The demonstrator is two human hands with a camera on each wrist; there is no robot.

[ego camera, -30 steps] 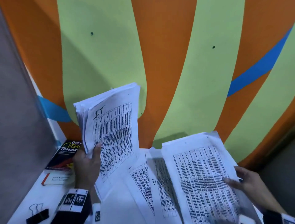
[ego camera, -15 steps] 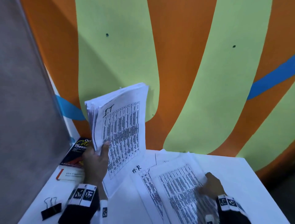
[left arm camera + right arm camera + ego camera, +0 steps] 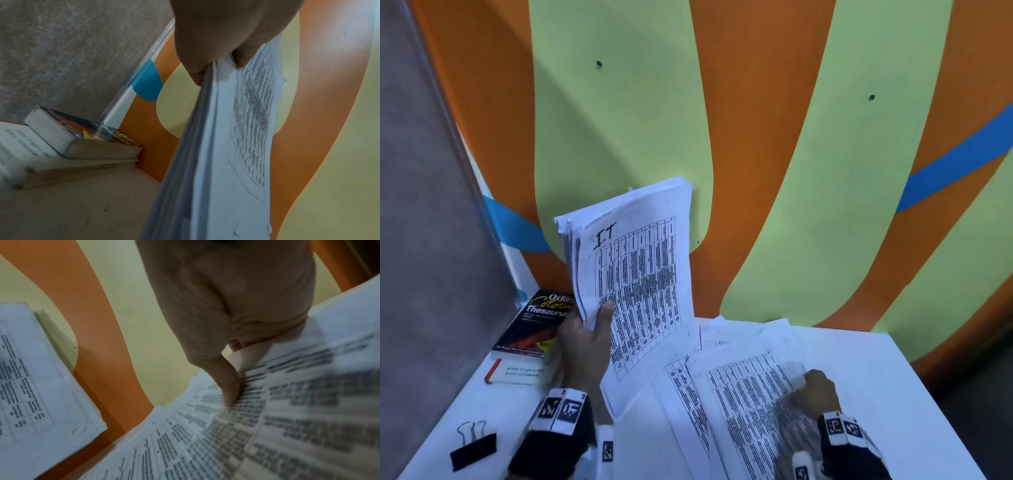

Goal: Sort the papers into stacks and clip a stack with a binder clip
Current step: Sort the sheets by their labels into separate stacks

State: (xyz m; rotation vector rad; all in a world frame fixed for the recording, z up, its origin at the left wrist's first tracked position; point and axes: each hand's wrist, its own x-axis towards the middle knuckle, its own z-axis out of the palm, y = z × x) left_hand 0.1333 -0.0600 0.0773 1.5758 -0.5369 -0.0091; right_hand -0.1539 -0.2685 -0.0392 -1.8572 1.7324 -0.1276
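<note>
— What was laid out, from the largest thing down?

— A white table (image 3: 893, 394) was seen set against a striped wall. On it, loose printed sheets (image 3: 739, 387) were fanned in front of the right hand (image 3: 816, 389), whose fingers were curled down onto the top sheet, the thumb pressed flat on the print; whether the sheet's edge was pinched could not be told through the blur. A thick stack of papers (image 3: 637, 274) was held upright in the left hand (image 3: 585, 342), gripped near its lower left edge, long axis roughly vertical, the top page marked "I.T".

— And the clip?

— One binder clip (image 3: 473, 448) was found at the table's near left corner, apart from all paper. It lay just left of the left wrist, so the left hand was judged the nearer, though that hand was full.

— Counts?

— One held stack, perhaps three or four loose sheets, two books (image 3: 530, 339) piled in the far left corner, one clip.
</note>
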